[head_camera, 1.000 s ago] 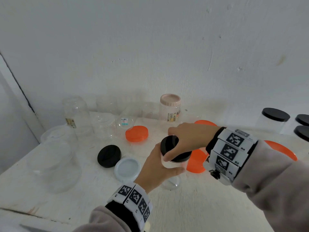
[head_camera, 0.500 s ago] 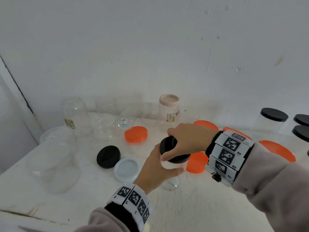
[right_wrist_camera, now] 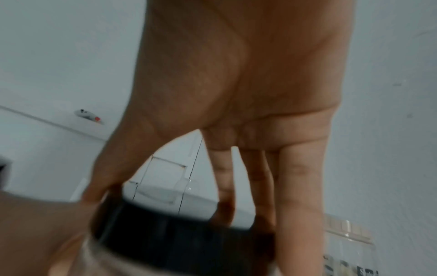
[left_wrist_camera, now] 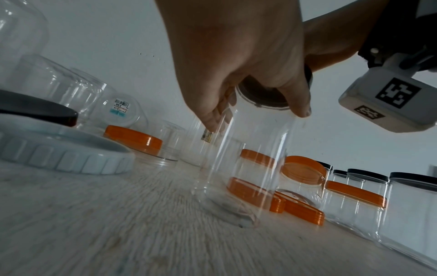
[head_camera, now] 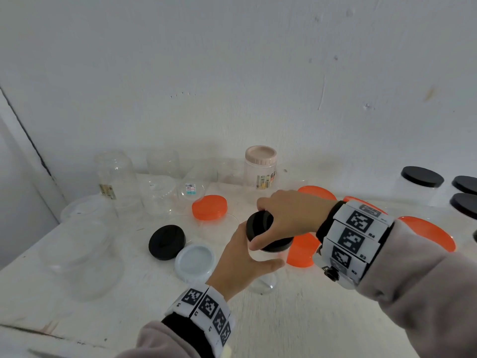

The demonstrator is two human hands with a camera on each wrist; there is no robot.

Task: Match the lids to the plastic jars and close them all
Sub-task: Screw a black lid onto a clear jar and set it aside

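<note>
Black plastic fills the right hand's [head_camera: 289, 218] grip: its thumb and fingers curl over the rim of a black lid [head_camera: 260, 228] seated on the mouth of a clear jar [left_wrist_camera: 246, 160]. The left hand [head_camera: 240, 262] grips that jar's upper wall from the near side, thumb stretched across the front. The jar stands upright with its base on the white surface [head_camera: 296, 319], near the middle.

Just left of it lie a loose black lid [head_camera: 167, 242] and, touching that one, a white lid [head_camera: 195, 262] turned hollow side up. An orange lid [head_camera: 209, 207] sits on a low clear tub behind them. Behind the right wrist are more orange lids [head_camera: 300, 250], partly hidden. Open clear jars [head_camera: 116, 177] crowd the back left corner, and a jar with a pale pink lid [head_camera: 260, 155] stands against the wall. At the far right, jars with black lids [head_camera: 422, 176] stand closed.

The surface is painted white, scuffed, with a dark crack along its near left edge. A white plaster wall [head_camera: 232, 73] rises behind, marked by small chips and a hairline crack.
</note>
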